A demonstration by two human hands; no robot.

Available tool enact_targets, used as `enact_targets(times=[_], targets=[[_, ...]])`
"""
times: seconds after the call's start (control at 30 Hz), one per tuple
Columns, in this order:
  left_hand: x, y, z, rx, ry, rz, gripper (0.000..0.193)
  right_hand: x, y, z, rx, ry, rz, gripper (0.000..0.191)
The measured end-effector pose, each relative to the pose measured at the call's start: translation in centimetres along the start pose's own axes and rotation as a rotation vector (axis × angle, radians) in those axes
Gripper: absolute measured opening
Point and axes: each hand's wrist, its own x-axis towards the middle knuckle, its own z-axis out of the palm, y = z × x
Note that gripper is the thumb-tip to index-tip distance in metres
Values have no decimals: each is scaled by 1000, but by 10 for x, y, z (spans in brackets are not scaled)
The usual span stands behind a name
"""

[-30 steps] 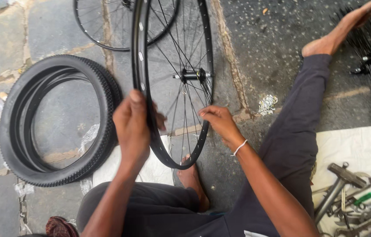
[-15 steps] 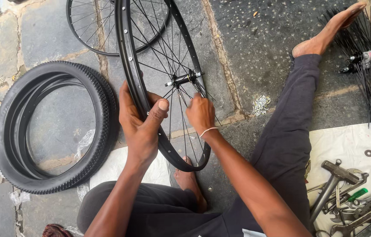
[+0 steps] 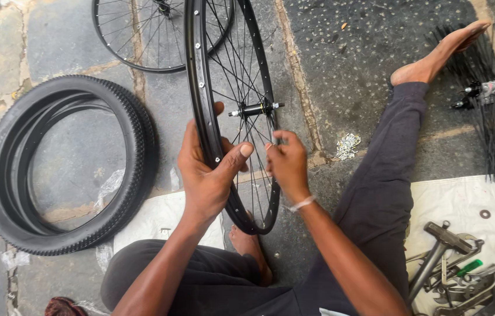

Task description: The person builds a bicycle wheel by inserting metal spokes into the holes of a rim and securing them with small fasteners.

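Head view: left hand (image 3: 206,169) clamped on upright black spoked bicycle wheel rim (image 3: 196,76), thumb across it. Right hand (image 3: 285,161) pinches thin wire spokes (image 3: 241,76) near silver hub axle (image 3: 254,109). Black knobby tyres (image 3: 133,152) left, steel tools (image 3: 464,269) right.

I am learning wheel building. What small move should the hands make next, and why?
Probably turn the spoke a little with the right hand: its fingertips pinch among the spokes near the hub, while the left hand steadies the upright rim.
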Motion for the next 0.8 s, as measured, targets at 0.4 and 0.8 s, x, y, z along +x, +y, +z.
enact_targets(times=[0.4, 0.8], targets=[[-3, 7, 22, 74, -102, 7, 48, 94, 107, -99, -35, 288, -68, 24], [-7, 11, 48, 132, -1, -65, 48, 135, 222, -185, -1241, 302, -397, 15]])
